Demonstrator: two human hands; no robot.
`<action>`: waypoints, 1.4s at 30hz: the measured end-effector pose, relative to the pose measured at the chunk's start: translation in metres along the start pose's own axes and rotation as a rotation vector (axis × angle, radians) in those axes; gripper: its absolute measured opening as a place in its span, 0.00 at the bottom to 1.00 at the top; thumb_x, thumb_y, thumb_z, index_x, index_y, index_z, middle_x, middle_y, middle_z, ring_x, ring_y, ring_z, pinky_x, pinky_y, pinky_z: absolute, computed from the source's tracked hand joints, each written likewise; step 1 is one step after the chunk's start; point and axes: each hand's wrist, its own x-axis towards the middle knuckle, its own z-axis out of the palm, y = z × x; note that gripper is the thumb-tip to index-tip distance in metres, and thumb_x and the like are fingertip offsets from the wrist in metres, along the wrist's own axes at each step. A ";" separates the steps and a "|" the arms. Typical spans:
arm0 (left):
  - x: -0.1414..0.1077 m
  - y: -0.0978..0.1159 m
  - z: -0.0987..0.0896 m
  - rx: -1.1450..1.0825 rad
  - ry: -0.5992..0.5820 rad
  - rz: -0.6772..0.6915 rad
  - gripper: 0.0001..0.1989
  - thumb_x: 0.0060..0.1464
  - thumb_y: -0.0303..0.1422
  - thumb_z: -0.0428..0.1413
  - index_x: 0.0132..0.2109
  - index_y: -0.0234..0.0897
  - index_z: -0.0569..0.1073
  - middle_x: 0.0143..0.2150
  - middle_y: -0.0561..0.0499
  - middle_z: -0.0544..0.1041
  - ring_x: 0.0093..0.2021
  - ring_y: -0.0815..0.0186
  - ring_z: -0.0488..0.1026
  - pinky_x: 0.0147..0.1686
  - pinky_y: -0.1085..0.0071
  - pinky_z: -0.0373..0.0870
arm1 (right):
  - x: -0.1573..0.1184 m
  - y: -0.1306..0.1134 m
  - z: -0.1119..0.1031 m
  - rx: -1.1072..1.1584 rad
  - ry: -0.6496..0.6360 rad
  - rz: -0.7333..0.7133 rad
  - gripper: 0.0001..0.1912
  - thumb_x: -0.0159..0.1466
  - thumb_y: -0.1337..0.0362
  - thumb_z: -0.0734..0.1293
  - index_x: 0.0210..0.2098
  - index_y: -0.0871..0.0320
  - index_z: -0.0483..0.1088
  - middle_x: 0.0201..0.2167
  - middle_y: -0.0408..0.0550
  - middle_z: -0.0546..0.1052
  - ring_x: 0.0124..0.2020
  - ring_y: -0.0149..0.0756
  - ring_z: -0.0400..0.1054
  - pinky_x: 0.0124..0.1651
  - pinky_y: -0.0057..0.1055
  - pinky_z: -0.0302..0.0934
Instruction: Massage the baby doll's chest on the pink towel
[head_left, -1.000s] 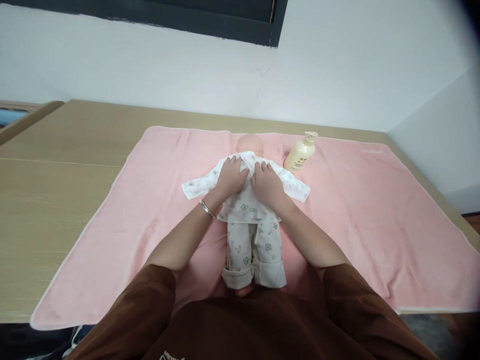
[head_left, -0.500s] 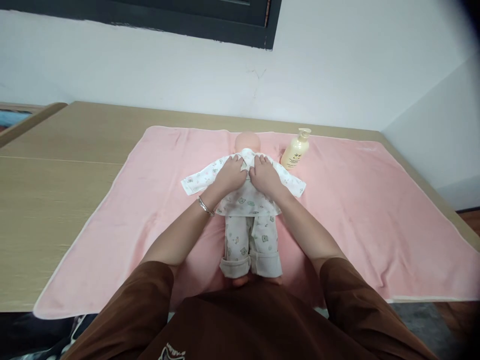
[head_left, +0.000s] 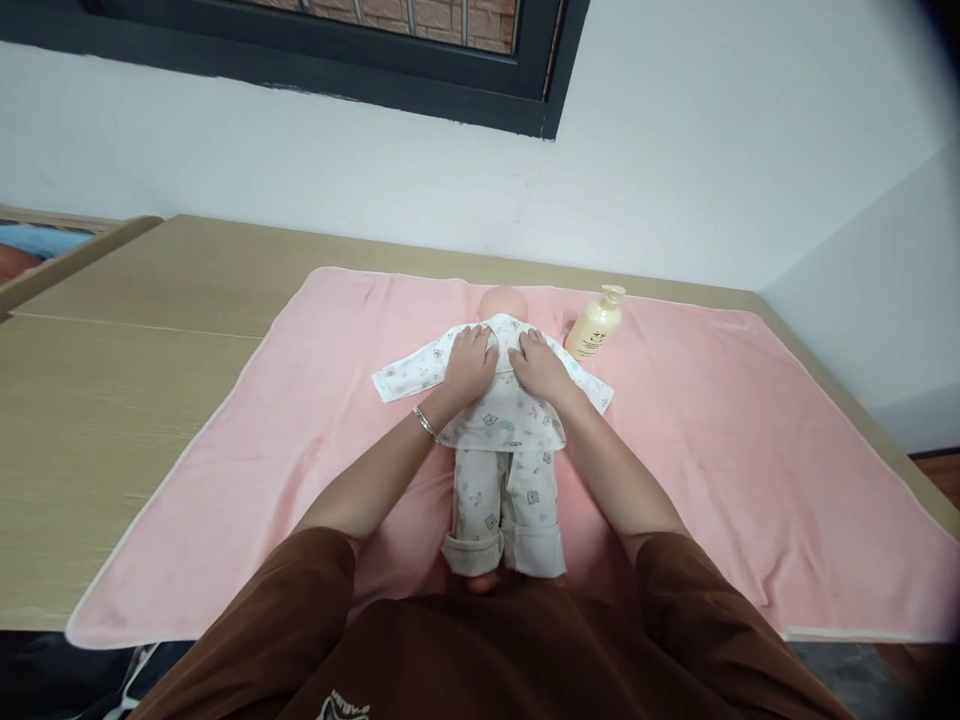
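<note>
A baby doll in a white printed long-sleeved top lies on a pink blanket, its smooth round head pointing away from me. No face shows on it. My left hand rests palm down on the left side of its upper body, fingers laid out toward its shoulder. On the other side my right hand lies the same way, touching the top. The printed trousers have rolled cuffs, and a foot peeks out near my shirt. Both doll sleeves spread outward.
A cream pump bottle stands on the blanket to the right of the doll's head. The wooden table reaches a white wall, with a dark window frame above. A wooden ledge is at the far left.
My view has tilted up slightly, so more of the window shows. Both hands remain on the doll's upper body, with only a slight shift of the fingers. Doll and bottle stay in place.
</note>
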 end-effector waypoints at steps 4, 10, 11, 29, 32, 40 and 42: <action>-0.003 0.000 -0.001 0.010 -0.021 0.004 0.26 0.68 0.34 0.41 0.65 0.22 0.67 0.69 0.31 0.69 0.70 0.47 0.63 0.73 0.49 0.55 | 0.005 0.006 0.006 -0.042 0.034 -0.005 0.35 0.74 0.57 0.52 0.72 0.78 0.53 0.74 0.72 0.56 0.77 0.59 0.45 0.77 0.51 0.43; -0.009 0.003 -0.006 0.061 -0.047 0.008 0.28 0.68 0.35 0.43 0.68 0.22 0.63 0.70 0.28 0.66 0.73 0.41 0.60 0.71 0.41 0.56 | 0.009 0.007 0.010 -0.072 0.065 -0.010 0.34 0.71 0.59 0.55 0.70 0.76 0.56 0.73 0.70 0.58 0.75 0.59 0.50 0.75 0.53 0.48; -0.011 0.005 -0.006 0.075 -0.050 -0.006 0.28 0.68 0.35 0.43 0.69 0.22 0.63 0.71 0.27 0.66 0.73 0.41 0.60 0.71 0.40 0.57 | 0.010 0.007 0.011 -0.074 0.076 -0.007 0.34 0.71 0.59 0.55 0.70 0.76 0.56 0.73 0.71 0.59 0.75 0.58 0.51 0.75 0.53 0.48; -0.004 0.007 -0.005 0.097 -0.087 -0.043 0.29 0.68 0.34 0.42 0.68 0.16 0.62 0.72 0.25 0.63 0.75 0.45 0.57 0.74 0.45 0.53 | -0.018 -0.015 0.001 -0.178 0.049 -0.032 0.25 0.74 0.64 0.52 0.61 0.74 0.65 0.59 0.72 0.73 0.62 0.59 0.66 0.65 0.50 0.61; -0.021 0.020 -0.002 0.136 -0.067 0.032 0.29 0.68 0.33 0.41 0.69 0.14 0.60 0.71 0.23 0.63 0.76 0.44 0.55 0.75 0.44 0.49 | -0.007 0.000 -0.007 -0.088 0.016 -0.037 0.22 0.74 0.62 0.53 0.56 0.68 0.69 0.57 0.66 0.75 0.60 0.56 0.67 0.63 0.48 0.62; -0.016 0.017 -0.002 0.088 -0.089 0.066 0.28 0.65 0.31 0.46 0.68 0.24 0.64 0.72 0.30 0.65 0.76 0.44 0.55 0.75 0.41 0.51 | 0.005 0.004 0.004 -0.185 0.058 -0.038 0.31 0.75 0.62 0.51 0.70 0.79 0.55 0.70 0.72 0.62 0.72 0.59 0.55 0.73 0.48 0.48; -0.004 0.007 -0.005 0.082 -0.128 -0.012 0.28 0.66 0.33 0.45 0.68 0.21 0.64 0.72 0.28 0.64 0.76 0.45 0.57 0.75 0.45 0.53 | -0.002 -0.004 0.002 -0.240 0.047 -0.032 0.30 0.74 0.63 0.51 0.69 0.77 0.57 0.67 0.71 0.66 0.68 0.62 0.60 0.69 0.51 0.54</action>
